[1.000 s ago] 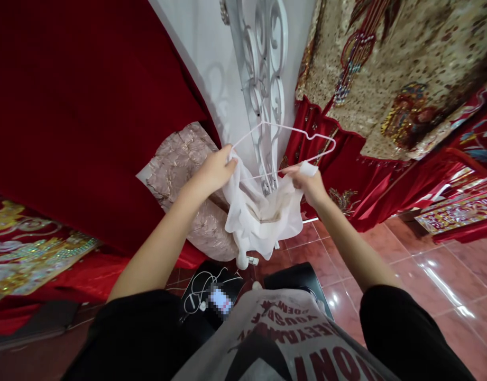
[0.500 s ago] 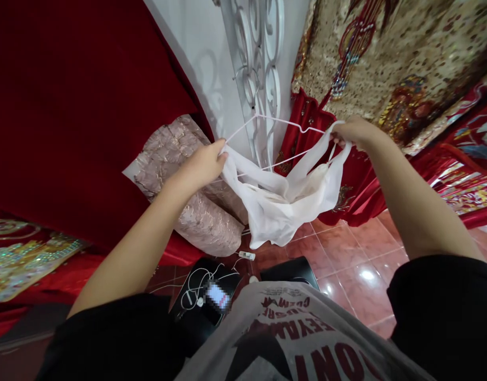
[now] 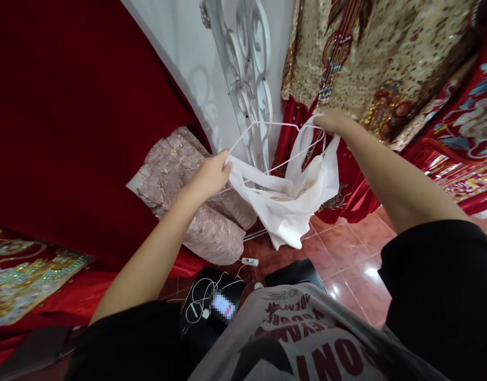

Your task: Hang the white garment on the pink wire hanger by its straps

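A thin white cloth piece with strap-like loops (image 3: 281, 198) hangs between my hands; whether it is a top or a bag I cannot tell. My left hand (image 3: 214, 173) is closed at its left upper edge, beside the left end of a pale pink hanger (image 3: 275, 123). My right hand (image 3: 331, 121) pinches the right-hand loop close to the hanger's other end, its fingertips partly hidden. The hanger's hook points up in front of a white scrollwork metal stand (image 3: 243, 58). The cloth's middle sags below the hanger's lower bar.
Red drapes (image 3: 69, 106) hang at left, beside a rolled pink fabric (image 3: 211, 233). Sequinned gold cloth (image 3: 410, 47) hangs at right. Below are a phone (image 3: 222, 307), white cables (image 3: 198, 301) and a small white device (image 3: 250, 261). The floor has reddish tiles (image 3: 338, 246).
The right hand and its loop have shifted left and slightly up, nearer the hanger's end. The left hand has moved slightly right and down. The view has also shifted a little.
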A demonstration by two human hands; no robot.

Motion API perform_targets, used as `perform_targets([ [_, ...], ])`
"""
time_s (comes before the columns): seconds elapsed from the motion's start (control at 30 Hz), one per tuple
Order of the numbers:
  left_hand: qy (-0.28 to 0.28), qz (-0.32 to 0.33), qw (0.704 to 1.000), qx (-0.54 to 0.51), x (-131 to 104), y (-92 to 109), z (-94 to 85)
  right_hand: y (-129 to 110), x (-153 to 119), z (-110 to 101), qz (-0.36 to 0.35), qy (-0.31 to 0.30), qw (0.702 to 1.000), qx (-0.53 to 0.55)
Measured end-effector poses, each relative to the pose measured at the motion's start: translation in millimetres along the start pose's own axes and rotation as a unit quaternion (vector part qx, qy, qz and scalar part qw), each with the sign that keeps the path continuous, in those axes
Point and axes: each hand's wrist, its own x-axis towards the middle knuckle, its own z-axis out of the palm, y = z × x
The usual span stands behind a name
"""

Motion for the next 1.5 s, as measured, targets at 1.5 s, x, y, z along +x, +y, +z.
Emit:
perform_targets([
  [1.5,0.137,0.038,0.985,-0.096,-14,5,40.5,-54,-129,79,-0.461,-0.064,0.87,0.159],
])
